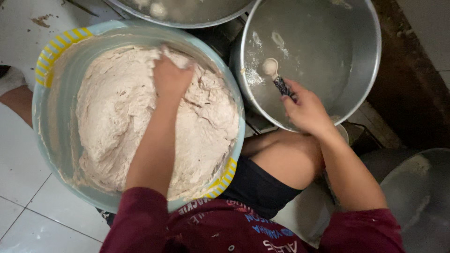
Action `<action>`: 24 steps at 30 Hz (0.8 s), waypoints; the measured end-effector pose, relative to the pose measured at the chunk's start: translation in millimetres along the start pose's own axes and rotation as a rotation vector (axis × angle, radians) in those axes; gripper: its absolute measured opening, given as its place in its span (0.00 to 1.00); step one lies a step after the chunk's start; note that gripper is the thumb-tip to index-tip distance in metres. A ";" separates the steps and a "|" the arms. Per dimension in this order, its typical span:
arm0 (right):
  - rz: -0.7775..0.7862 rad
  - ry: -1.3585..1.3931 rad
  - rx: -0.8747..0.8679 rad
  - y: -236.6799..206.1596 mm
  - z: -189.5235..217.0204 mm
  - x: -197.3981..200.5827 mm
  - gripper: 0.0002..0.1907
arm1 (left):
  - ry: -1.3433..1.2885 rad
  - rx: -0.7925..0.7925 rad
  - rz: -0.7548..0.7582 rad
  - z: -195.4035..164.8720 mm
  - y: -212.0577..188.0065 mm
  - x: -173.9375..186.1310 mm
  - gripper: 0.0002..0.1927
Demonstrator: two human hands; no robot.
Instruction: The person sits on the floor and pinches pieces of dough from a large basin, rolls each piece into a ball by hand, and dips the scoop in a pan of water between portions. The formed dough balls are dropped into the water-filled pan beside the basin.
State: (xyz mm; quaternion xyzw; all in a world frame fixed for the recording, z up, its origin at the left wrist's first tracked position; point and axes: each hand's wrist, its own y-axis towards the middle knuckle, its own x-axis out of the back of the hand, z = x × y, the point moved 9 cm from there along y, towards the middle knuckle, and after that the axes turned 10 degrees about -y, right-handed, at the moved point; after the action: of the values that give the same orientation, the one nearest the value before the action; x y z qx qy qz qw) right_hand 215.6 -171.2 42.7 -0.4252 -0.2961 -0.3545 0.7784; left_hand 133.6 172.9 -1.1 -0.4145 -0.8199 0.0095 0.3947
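Note:
A big mass of pale, shaggy dough (117,117) fills a light blue plastic tub (44,136) with yellow-striped handles. My left hand (171,77) is pressed into the far side of the dough, fingers sunk in and closed on it. To the right stands a large metal pot (361,56) with a floury, wet inside. My right hand (304,108) reaches over the pot's near rim and grips the dark handle of a small spoon (271,68), whose pale bowl lies inside the pot.
Another metal basin (187,11) sits at the top edge behind the tub. A grey round lid or pan (417,197) lies at the lower right. White floor tiles (28,197) show at the left. My bent knee (286,157) is between tub and pot.

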 end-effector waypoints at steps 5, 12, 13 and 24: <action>-0.263 -0.264 0.234 4.2 24.4 22.1 0.24 | 0.124 -0.221 0.280 -28.1 -37.3 -67.6 0.49; -0.301 -0.243 0.219 -10.6 39.0 37.1 0.19 | -0.203 -0.515 0.037 -26.1 -99.5 -70.4 0.18; -0.347 -0.242 0.284 -20.4 46.7 40.0 0.18 | -0.281 -0.573 -0.022 -28.4 -104.9 -65.6 0.15; -0.023 0.010 0.267 -64.0 70.1 1.8 0.19 | -0.670 -0.649 0.009 -31.8 -123.1 -64.6 0.13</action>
State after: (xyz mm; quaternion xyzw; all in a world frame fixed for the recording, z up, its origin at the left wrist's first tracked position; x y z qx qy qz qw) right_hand 154.1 -135.4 105.5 -0.3124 -0.3418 -0.3229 0.8254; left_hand 94.0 37.8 21.7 -0.4941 -0.8611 -0.1123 -0.0421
